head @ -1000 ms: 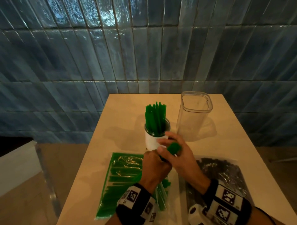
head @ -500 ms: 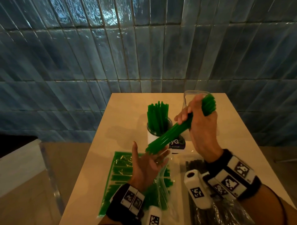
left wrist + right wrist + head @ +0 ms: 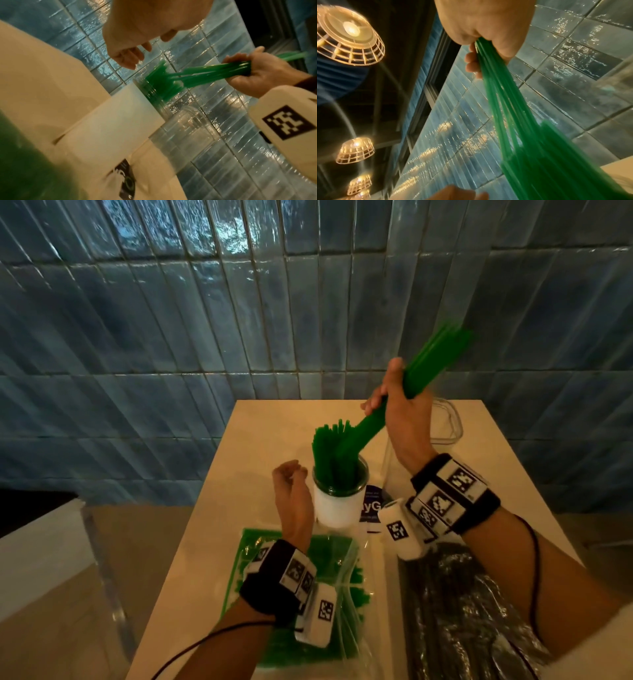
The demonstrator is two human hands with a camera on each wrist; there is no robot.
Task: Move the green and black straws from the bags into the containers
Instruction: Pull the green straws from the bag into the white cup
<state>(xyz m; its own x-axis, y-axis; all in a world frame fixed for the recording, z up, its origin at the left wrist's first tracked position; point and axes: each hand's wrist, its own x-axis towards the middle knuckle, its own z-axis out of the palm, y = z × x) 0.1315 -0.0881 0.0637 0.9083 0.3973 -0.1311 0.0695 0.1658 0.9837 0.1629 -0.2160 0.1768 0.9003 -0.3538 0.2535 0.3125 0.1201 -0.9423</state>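
Note:
My right hand (image 3: 399, 398) grips a bundle of green straws (image 3: 424, 371) at a slant, high above the table; the bundle's lower end reaches the top of the white cup (image 3: 337, 505), which holds several upright green straws (image 3: 329, 453). My left hand (image 3: 291, 487) hovers just left of the cup with loosely curled fingers and holds nothing. The clear bag of green straws (image 3: 253, 563) lies under my left wrist. The bag of black straws (image 3: 459, 604) lies under my right forearm. In the right wrist view the bundle (image 3: 503, 102) runs down from my fist.
A clear square container (image 3: 445, 426) stands empty behind my right hand at the back right of the beige table (image 3: 260, 440). A small dark-printed card (image 3: 371, 506) sits beside the cup. Blue tiled wall rises behind the table; the floor drops off to the left.
My right hand has lifted the green bundle higher and swung its lower end onto the cup. My left hand has let go of the bundle and moved beside the cup.

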